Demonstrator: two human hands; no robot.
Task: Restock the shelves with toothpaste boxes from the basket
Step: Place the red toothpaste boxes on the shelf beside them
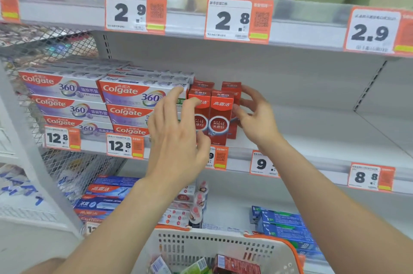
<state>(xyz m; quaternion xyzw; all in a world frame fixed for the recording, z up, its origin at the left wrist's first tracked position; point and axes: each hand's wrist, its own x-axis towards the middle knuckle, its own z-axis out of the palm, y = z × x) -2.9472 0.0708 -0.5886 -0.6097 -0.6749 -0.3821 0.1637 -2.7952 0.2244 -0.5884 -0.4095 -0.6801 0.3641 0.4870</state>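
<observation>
Flanking red toothpaste boxes (220,117): left fingers (176,94) spread, right fingers (252,94) curled round

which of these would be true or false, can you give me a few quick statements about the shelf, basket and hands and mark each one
1. The red toothpaste boxes stand upright on the shelf. True.
2. The Colgate 360 boxes lie flat in stacks left of them. True.
3. The basket holds nothing. False: boxes lie in it, one of them red.
4. The right hand is down in the basket. False: it is up beside the red boxes.
5. The price tag under the leftmost Colgate stack reads 9.9. False: it reads 12.8.
</observation>
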